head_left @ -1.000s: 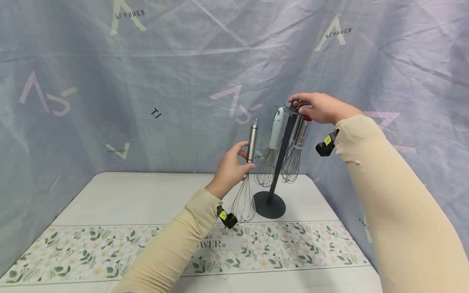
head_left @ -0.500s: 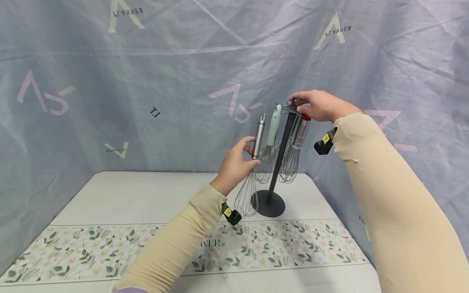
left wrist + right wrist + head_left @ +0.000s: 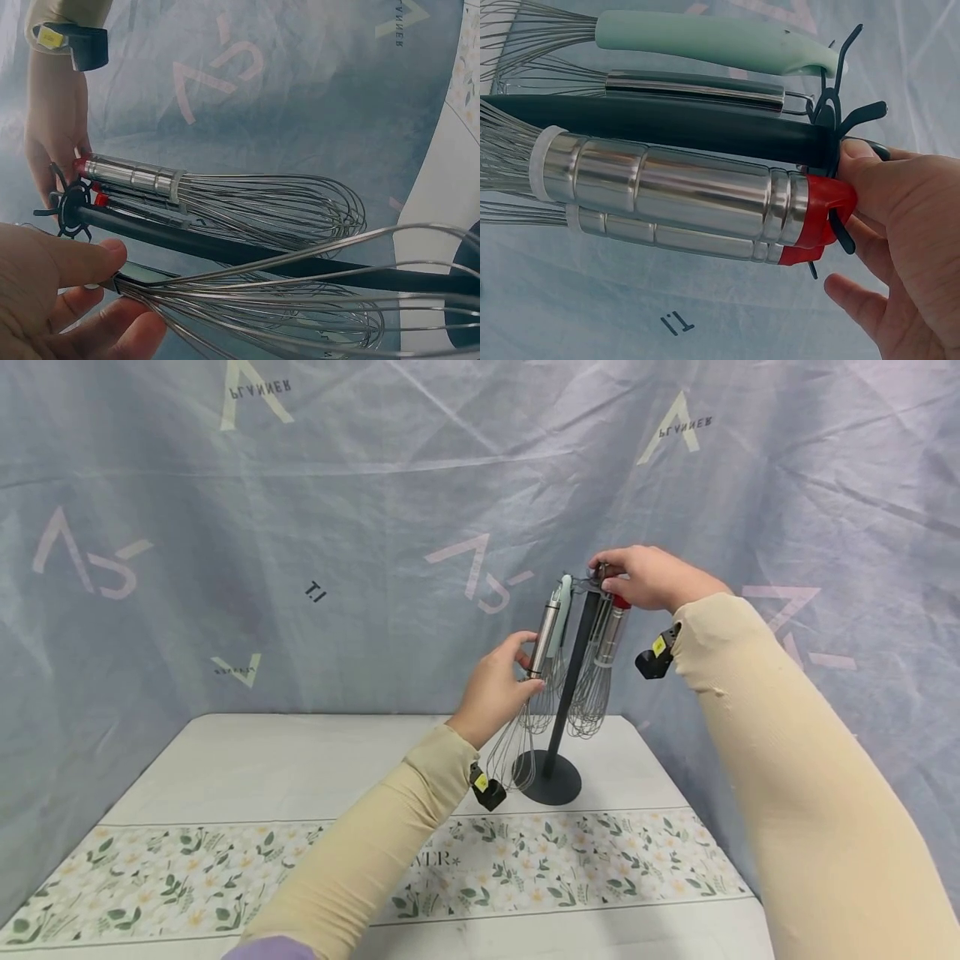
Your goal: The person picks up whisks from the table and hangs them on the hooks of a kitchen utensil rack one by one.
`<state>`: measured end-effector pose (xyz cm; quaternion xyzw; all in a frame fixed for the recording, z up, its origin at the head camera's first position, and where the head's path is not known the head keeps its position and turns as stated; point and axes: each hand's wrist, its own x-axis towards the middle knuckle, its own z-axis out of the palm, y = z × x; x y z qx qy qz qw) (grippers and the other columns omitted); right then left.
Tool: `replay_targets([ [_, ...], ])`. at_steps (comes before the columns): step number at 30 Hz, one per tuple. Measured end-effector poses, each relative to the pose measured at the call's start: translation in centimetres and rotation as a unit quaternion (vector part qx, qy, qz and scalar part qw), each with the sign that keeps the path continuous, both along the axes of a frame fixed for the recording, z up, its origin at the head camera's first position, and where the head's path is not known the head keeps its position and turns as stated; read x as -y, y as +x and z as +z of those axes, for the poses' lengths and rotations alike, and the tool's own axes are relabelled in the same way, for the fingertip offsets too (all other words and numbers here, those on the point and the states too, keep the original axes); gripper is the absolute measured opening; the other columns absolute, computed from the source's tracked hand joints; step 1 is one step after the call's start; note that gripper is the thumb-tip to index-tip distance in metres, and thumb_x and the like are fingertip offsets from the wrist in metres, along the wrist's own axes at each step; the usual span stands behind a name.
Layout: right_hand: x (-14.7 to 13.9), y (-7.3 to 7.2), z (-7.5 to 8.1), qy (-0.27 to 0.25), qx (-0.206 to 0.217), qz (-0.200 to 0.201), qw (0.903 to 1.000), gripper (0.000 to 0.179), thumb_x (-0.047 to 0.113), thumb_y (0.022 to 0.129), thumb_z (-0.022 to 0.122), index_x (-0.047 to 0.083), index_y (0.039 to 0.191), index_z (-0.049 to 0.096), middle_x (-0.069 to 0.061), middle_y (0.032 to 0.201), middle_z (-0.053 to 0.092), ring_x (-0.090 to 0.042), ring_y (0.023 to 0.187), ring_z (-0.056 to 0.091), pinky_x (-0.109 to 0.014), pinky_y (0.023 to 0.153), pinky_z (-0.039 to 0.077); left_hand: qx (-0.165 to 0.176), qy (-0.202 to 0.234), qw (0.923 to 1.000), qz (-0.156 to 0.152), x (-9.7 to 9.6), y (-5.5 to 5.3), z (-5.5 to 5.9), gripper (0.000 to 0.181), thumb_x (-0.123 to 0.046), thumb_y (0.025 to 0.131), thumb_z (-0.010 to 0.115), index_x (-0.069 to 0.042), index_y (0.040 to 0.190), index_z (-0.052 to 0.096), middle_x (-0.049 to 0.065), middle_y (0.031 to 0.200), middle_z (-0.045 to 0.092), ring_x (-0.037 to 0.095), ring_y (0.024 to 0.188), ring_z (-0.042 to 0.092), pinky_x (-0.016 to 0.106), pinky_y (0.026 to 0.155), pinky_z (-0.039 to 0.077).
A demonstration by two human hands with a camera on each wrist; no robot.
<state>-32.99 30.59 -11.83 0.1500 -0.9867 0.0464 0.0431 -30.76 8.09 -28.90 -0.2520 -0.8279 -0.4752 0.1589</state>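
Observation:
My left hand (image 3: 491,693) pinches a balloon whisk (image 3: 546,631) by the lower end of its steel handle. The whisk tilts, its wire loops hanging down and its hanging loop near the top of a black whisk stand (image 3: 567,718). My right hand (image 3: 660,578) grips the ring at the stand's top. On the stand hang a mint-handled whisk (image 3: 705,41), overlapped by the held one in the head view, and two steel whisks (image 3: 697,187) with red ends. A slim steel whisk (image 3: 697,91) also hangs behind the pole in the right wrist view.
The stand's round black base (image 3: 555,781) rests on a white table (image 3: 300,768) with a floral band across its front. A grey-blue backdrop (image 3: 375,552) rises behind and at both sides. Bare hooks (image 3: 866,114) stick out from the stand's top.
My left hand has carried the whisk right and slightly up, until it overlaps the mint-handled whisk in the head view. My right hand has kept its grip on the stand's top.

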Motion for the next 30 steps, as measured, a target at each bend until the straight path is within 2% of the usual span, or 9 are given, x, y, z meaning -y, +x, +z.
replay_targets([
  [5,0.2,0.1,0.0,0.0,0.002,-0.001,1.0,0.05,0.016,0.108,0.046,0.01,0.156,0.036,-0.025,0.146,0.051,-0.037,0.116,0.058,-0.052,0.093,0.045,-0.002,-0.012,0.9999,0.008,-0.5,-0.4,0.1,0.071,-0.013,0.085,0.084,-0.024,0.146,0.05,-0.006,0.1,0.06,0.014,0.053,0.042,0.03,0.054,0.04],
  [11,0.4,-0.1,-0.2,-0.002,0.002,-0.007,1.0,0.05,0.016,0.108,0.046,0.011,0.157,0.036,-0.024,0.147,0.05,-0.033,0.109,0.06,-0.046,0.085,0.045,-0.03,-0.029,0.999,0.014,-1.1,-0.5,0.2,0.07,-0.013,0.084,0.084,-0.024,0.145,0.051,-0.005,0.1,0.062,0.015,0.06,0.05,0.03,0.059,0.045],
  [20,0.8,-0.2,-0.3,0.002,-0.006,0.001,1.0,0.049,0.015,0.108,0.046,0.01,0.156,0.038,-0.024,0.144,0.053,-0.034,0.108,0.061,-0.048,0.089,0.046,-0.044,-0.035,0.9983,0.016,-1.4,-0.6,-0.1,0.069,-0.012,0.084,0.084,-0.022,0.144,0.052,-0.004,0.101,0.063,0.015,0.074,0.057,0.032,0.069,0.049],
  [25,1.1,-0.2,-0.1,0.001,-0.009,0.005,1.0,0.049,0.015,0.108,0.046,0.009,0.156,0.037,-0.024,0.144,0.053,-0.036,0.115,0.061,-0.051,0.093,0.047,-0.045,-0.034,0.9983,0.017,-1.5,-1.0,-0.4,0.07,-0.012,0.084,0.084,-0.021,0.145,0.051,-0.003,0.102,0.063,0.015,0.074,0.058,0.032,0.068,0.05],
  [30,1.3,-0.4,-0.2,-0.008,-0.006,0.0,0.9999,0.049,0.014,0.108,0.046,0.01,0.156,0.037,-0.023,0.145,0.053,-0.033,0.109,0.063,-0.046,0.086,0.048,-0.04,-0.024,0.9987,0.02,-1.8,-1.3,-1.2,0.071,-0.01,0.085,0.083,-0.022,0.146,0.049,-0.002,0.104,0.064,0.013,0.073,0.058,0.03,0.064,0.049],
])
